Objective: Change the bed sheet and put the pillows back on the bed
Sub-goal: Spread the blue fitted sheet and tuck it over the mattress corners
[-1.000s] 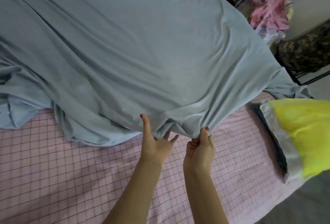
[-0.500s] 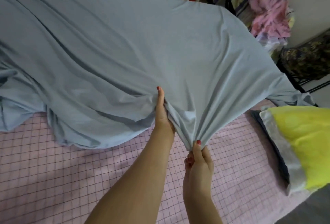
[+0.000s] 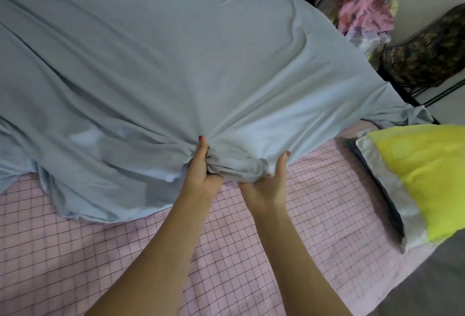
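Two hands, stacked half a second ago, are now set side by side, the left hand (image 3: 201, 173) and right hand (image 3: 270, 185) each gripping a bunched fold at the sheet (image 3: 176, 69) edge, which is spread over the bed (image 3: 75, 260).

- Both bare forearms reach forward from the bottom edge, angling in toward each other.
- The left hand (image 3: 201, 169) has its thumb up and its fingers curled into a bunch of the blue sheet (image 3: 176, 64).
- The right hand (image 3: 269, 185), just beside it, grips the same bunch, thumb raised.
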